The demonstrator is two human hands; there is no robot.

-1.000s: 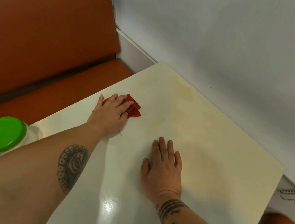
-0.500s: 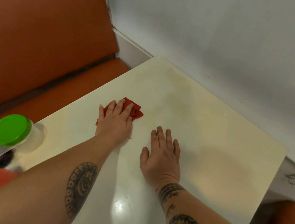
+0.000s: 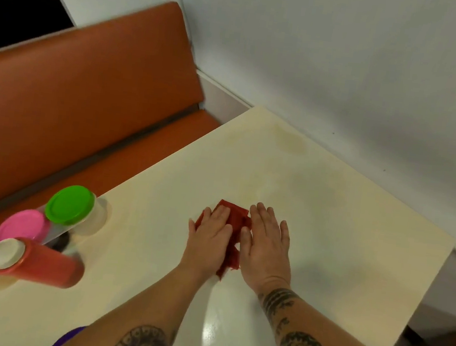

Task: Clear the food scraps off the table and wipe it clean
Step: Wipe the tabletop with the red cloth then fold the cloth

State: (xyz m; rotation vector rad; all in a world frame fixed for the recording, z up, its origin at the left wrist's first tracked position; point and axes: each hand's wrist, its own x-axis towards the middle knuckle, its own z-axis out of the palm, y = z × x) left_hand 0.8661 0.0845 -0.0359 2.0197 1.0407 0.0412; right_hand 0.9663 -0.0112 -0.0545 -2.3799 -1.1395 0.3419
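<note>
Our right hand (image 3: 266,249) has slid against the red cloth (image 3: 237,217) beside our left hand (image 3: 210,236), both pressing flat. Sweeping lower left across the counter (image 3: 343,230), we could topple the red bottle (image 3: 43,265).

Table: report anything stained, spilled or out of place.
A yellowish stain marks the table near its far corner by the wall; fainter yellow smears run toward the red cloth under the left hand, right hand alongside. No food scraps show.

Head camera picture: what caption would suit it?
Left hand and right hand press a red cloth on the cream table near a sauce bottle.
</note>
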